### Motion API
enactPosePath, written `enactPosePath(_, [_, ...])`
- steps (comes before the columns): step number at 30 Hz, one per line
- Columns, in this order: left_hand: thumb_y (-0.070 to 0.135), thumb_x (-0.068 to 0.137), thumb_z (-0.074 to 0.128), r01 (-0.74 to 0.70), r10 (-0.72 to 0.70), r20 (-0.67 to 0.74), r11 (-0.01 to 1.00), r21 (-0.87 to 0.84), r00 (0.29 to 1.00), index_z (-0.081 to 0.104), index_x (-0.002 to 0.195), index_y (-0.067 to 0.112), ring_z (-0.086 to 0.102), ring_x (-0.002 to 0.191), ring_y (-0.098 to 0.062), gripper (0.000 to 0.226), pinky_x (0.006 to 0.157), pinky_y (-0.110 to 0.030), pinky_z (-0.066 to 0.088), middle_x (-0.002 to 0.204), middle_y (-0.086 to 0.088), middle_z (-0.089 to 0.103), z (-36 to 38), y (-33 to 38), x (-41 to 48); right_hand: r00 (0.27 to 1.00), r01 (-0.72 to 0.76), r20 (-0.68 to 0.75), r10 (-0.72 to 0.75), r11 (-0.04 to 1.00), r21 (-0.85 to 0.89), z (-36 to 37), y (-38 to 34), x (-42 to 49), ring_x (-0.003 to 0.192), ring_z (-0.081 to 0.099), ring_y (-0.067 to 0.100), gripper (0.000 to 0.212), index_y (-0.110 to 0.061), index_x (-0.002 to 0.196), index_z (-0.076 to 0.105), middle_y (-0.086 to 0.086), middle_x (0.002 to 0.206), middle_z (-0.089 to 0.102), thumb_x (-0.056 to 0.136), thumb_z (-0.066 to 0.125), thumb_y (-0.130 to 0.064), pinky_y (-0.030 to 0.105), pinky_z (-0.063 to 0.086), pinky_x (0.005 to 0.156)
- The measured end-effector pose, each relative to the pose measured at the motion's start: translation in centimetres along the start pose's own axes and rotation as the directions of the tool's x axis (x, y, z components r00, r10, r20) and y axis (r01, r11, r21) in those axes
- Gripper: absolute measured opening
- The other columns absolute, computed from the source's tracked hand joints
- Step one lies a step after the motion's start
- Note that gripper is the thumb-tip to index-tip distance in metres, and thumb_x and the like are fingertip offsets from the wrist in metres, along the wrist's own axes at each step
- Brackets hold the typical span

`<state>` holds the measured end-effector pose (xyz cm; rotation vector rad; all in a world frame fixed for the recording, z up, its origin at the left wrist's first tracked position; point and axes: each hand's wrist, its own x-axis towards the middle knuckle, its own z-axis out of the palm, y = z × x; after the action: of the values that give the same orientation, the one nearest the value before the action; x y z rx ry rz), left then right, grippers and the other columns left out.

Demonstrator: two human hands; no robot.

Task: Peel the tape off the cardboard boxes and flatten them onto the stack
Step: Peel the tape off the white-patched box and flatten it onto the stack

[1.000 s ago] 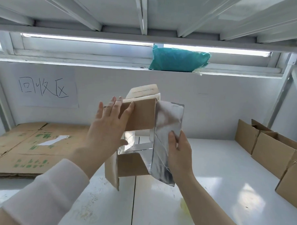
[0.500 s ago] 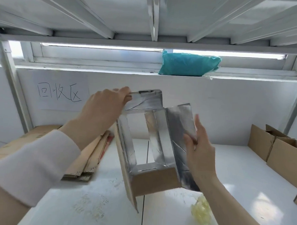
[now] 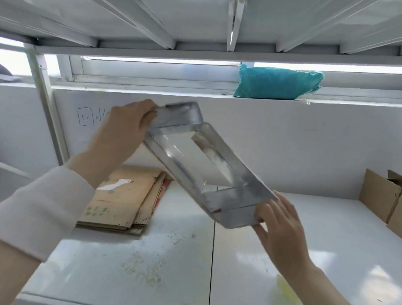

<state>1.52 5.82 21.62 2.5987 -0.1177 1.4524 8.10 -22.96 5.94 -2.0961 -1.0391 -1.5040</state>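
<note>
1. Currently the box is held in the air over the table, skewed toward flat; no tape can be made out.
2. Flattening is judged to be in hand; next, the sides must be pressed together and the box laid on the stack at left.
3. Its upper flap is gripped by the curled left hand.
4. Its lower end is pressed by the right hand, fingers straight and spread.

Bare shelf right of stack
</note>
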Motion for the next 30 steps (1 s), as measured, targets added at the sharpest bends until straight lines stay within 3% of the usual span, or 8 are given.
enactPosePath(3, [0.017, 0.094, 0.049, -0.089, 0.088, 0.111, 0.996, 0.001, 0.990, 0.065, 0.113, 0.017, 0.066, 0.081, -0.025, 0.025, 0.070, -0.019, 0.040, 0.096, -0.005, 0.071, -0.8, -2.5, -4.6, 0.999, -0.007, -0.052, 0.008, 0.999, 0.033, 0.0, 0.3, -1.8, 0.084, 0.054, 0.020, 0.021, -0.007, 0.072, 0.056, 0.005, 0.073, 0.066, 0.091, 0.049, -0.012, 0.025, 0.044, 0.095])
enactPosePath(7, [0.025, 0.091, 0.041, -0.159, 0.158, 0.337, 0.987, -0.027, 0.928, 0.056, 0.120, 0.030, 0.063, 0.099, -0.015, 0.034, 0.089, -0.021, 0.046, 0.114, 0.008, 0.066, -0.9, -6.6, -12.1, 0.973, 0.081, 0.215, -0.085, 0.996, 0.030, 0.4, -1.7, -5.7, 0.109, 0.048, 0.010, 0.026, -0.022, 0.105, 0.051, -0.013, 0.114, 0.050, 0.102, 0.025, -0.023, 0.017, 0.032, 0.103])
enactPosePath(11, [0.024, 0.090, 0.043, -0.116, 0.163, 0.497, 0.985, -0.124, 0.852, 0.047, 0.130, 0.039, 0.055, 0.115, -0.003, 0.043, 0.102, -0.014, 0.038, 0.129, 0.019, 0.054, -0.1, -9.7, -19.4, 0.872, 0.286, 0.339, -0.354, 0.929, 0.235, 1.4, -3.7, -10.6, 0.101, 0.057, 0.010, 0.030, -0.010, 0.099, 0.070, -0.006, 0.113, 0.067, 0.097, 0.040, -0.013, 0.031, 0.047, 0.097])
enactPosePath(14, [0.027, 0.095, 0.041, -0.231, 0.259, 0.635, 0.964, -0.129, 0.728, 0.050, 0.131, 0.028, 0.047, 0.127, -0.006, 0.037, 0.107, -0.019, 0.035, 0.140, 0.010, 0.048, 0.3, -11.8, -23.1, 0.764, 0.348, 0.455, -0.457, 0.886, 0.306, 1.5, -4.7, -12.3, 0.101, 0.061, 0.006, 0.023, -0.015, 0.108, 0.056, -0.002, 0.129, 0.054, 0.094, 0.038, -0.010, 0.029, 0.050, 0.093])
enactPosePath(19, [0.064, 0.089, 0.032, -0.121, 0.174, 0.742, 0.985, -0.125, 0.647, 0.034, 0.136, 0.047, 0.028, 0.134, 0.004, 0.049, 0.112, -0.011, 0.013, 0.145, 0.020, 0.036, 2.6, -11.3, -22.8, 0.852, -0.048, 0.498, -0.162, 0.923, 0.381, 2.2, -6.5, -9.7, 0.081, 0.065, 0.012, 0.023, -0.024, 0.111, 0.049, -0.009, 0.121, 0.050, 0.096, 0.031, -0.027, 0.020, 0.052, 0.050])
enactPosePath(24, [0.099, 0.047, 0.016, 0.437, -0.032, 0.935, 0.889, -0.135, 0.354, 0.042, 0.127, 0.055, 0.018, 0.131, 0.009, 0.095, 0.106, -0.018, 0.012, 0.143, 0.031, 0.024, 7.5, -7.8, -17.4, 0.737, -0.363, 0.644, 0.206, 0.924, 0.120, 7.0, -7.6, -5.3, 0.112, 0.056, 0.018, 0.039, -0.016, 0.124, 0.054, -0.004, 0.125, 0.056, 0.093, 0.037, -0.033, 0.027, 0.048, 0.091])
enactPosePath(26, [0.096, 0.052, 0.015, 0.406, -0.006, 0.936, 0.902, -0.146, 0.351, 0.051, 0.125, 0.039, 0.027, 0.131, 0.003, 0.100, 0.110, -0.023, 0.015, 0.141, 0.021, 0.038, 9.8, -6.9, -15.5, 0.562, -0.409, 0.787, 0.253, 0.912, -0.001, 9.0, -7.2, -5.2, 0.132, 0.035, 0.019, 0.053, -0.015, 0.140, 0.035, -0.002, 0.144, 0.038, 0.096, 0.026, -0.044, 0.027, 0.027, 0.109])
enactPosePath(30, [0.060, 0.090, 0.031, 0.298, -0.148, 0.886, 0.954, 0.011, 0.440, 0.035, 0.139, 0.025, 0.020, 0.143, -0.020, 0.060, 0.118, -0.041, 0.008, 0.151, 0.005, 0.030, 15.6, -6.0, -13.3, 0.546, -0.383, 0.788, 0.284, 0.921, -0.066, 11.9, -6.0, -5.1, 0.108, 0.051, 0.025, 0.081, -0.015, 0.120, 0.057, 0.005, 0.116, 0.056, 0.073, 0.003, -0.052, 0.031, 0.040, 0.091])
